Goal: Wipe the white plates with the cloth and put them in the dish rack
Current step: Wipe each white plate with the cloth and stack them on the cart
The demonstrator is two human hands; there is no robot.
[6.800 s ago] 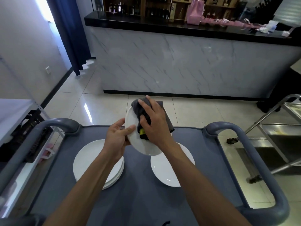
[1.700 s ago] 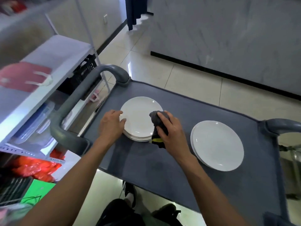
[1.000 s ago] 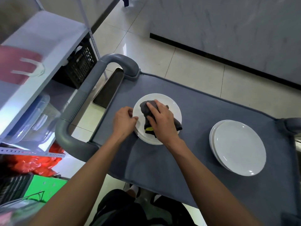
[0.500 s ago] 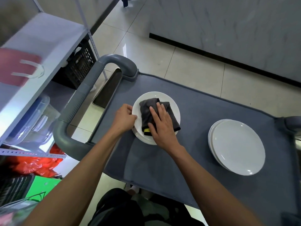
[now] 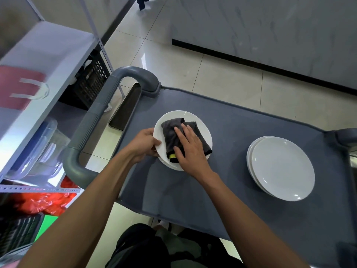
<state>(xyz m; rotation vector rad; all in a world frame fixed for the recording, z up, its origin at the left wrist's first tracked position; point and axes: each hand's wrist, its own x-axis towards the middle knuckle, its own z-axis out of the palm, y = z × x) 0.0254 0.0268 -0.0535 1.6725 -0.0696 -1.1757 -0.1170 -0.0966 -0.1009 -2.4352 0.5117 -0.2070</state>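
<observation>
A short stack of white plates (image 5: 193,120) sits on the left part of the grey cart top (image 5: 222,186). A dark grey cloth (image 5: 171,132) with a yellow tag lies on the top plate. My right hand (image 5: 190,149) presses flat on the cloth with straight fingers. My left hand (image 5: 144,145) grips the left rim of the top plate, thumb on top. A second stack of white plates (image 5: 282,167) lies on the right part of the cart. No dish rack shows in the head view.
The cart's grey handle (image 5: 96,122) curves along its left end, another handle (image 5: 345,136) at the right. A metal shelf unit (image 5: 48,60) with clear plastic boxes (image 5: 38,151) and a black crate (image 5: 90,84) stands to the left. A marble counter front (image 5: 270,35) rises beyond.
The cloth has been laid flat on the left stack and my right hand slides it over the plate. My left hand stays on the rim. Earlier I wiped a lifted plate.
</observation>
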